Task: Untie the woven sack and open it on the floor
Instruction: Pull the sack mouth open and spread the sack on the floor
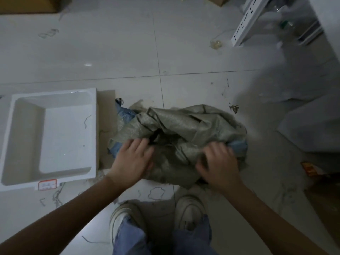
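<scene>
A crumpled grey-green woven sack [185,126] lies on the tiled floor just ahead of my feet. Blue material [127,115] shows at its left side and again at its right edge. My left hand [132,161] rests on the sack's near left part, fingers spread and pressing into a fold. My right hand [219,164] lies on the near right part, fingers curled into the fabric. I cannot make out a tie or knot among the folds.
A white plastic tray [11,137] with a red-edged label sits on the floor to the left, a flat cardboard piece [106,111] between it and the sack. A white slotted metal rack [244,23] stands at the far right. My shoes [189,210] are right below the sack.
</scene>
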`<state>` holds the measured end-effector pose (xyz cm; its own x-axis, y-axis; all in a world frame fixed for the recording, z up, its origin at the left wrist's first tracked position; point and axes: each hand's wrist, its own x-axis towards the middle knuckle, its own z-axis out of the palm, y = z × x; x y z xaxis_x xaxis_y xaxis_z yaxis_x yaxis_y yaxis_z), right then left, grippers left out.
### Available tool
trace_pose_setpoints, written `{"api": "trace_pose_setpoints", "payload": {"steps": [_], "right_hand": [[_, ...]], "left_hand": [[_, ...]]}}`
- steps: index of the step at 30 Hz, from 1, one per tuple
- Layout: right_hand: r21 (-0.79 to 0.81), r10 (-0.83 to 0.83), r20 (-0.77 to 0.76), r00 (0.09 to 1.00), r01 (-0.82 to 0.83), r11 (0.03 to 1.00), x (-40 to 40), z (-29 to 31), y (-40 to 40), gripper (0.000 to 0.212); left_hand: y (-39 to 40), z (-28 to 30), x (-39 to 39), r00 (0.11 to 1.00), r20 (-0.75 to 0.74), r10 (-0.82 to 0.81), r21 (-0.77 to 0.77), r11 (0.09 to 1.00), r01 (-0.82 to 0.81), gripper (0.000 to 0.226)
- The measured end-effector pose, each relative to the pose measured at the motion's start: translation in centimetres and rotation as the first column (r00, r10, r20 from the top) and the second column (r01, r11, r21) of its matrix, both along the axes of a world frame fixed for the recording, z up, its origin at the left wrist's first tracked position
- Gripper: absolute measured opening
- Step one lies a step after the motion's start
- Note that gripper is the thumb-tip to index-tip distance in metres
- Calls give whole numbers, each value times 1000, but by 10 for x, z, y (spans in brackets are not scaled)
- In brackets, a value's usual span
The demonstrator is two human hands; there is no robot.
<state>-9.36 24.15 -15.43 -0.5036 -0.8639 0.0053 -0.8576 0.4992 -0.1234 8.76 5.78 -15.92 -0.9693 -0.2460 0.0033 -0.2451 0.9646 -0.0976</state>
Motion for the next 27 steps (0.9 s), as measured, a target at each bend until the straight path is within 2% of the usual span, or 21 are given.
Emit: {"api": "trace_pose_setpoints", "payload": {"steps": [1,2,4,5,7,9,10,12,13,14,15,17,18,20,22,23,25,27], "right_hand": [[-36,-117,-102,988,114,993,-3,4,-5,39],[-19,-226,-148,963,225,974,-6,4,-11,51],[149,-350,-93,932,361,921,-12,-1,-26,90],[221,-379,-53,924,380,898,-15,-3,-33,102],[315,-408,-7,913,390,866,-24,-10,-47,107],[386,-420,-21,907,395,834,-38,-19,-58,100],[402,-419,-37,907,398,825,-45,-26,-62,90],[308,-428,25,903,401,863,-59,-36,-66,54],[220,-445,157,882,408,886,-67,-37,-66,36],[141,-452,330,829,431,891,-74,-32,-67,27],[107,-451,507,735,465,879,-83,-27,-67,23],[99,-392,771,502,514,852,-101,-10,-65,18],[110,-351,860,370,537,836,-109,-3,-62,18],[175,-284,955,88,607,775,-120,3,-57,14],[267,-278,957,-88,648,714,-127,3,-55,16],[316,-291,945,-151,660,681,-131,2,-55,18],[409,-326,910,-257,694,593,-137,0,-58,19],[465,-405,875,-265,693,552,-140,-5,-62,20]], "left_hand": [[-1,5,-11,996,-24,89,-48,995,-90,35],[-2,9,-24,981,-5,195,-69,978,-194,41],[-4,8,-48,913,159,376,-75,927,-369,68],[-5,3,-58,878,234,417,-88,909,-408,76],[-8,-6,-71,834,317,451,-81,889,-450,84],[-13,-13,-75,840,307,448,-27,886,-463,87],[-17,-15,-75,848,293,442,19,884,-468,85],[-29,-18,-72,856,242,457,150,854,-498,75],[-35,-17,-69,840,198,506,245,804,-542,66],[-42,-14,-66,804,138,579,358,727,-585,56],[-48,-11,-62,743,71,665,470,635,-613,47],[-66,-7,-58,562,6,827,653,422,-629,39],[-75,-8,-57,463,27,886,735,296,-609,38],[-96,-10,-60,280,131,951,872,24,-489,31],[-111,-10,-63,173,251,952,926,-184,-330,20],[-116,-8,-65,156,297,942,922,-241,-305,18],[-121,-7,-68,160,317,935,911,-253,-324,24],[-120,-12,-72,190,365,912,897,-290,-333,33]]}}
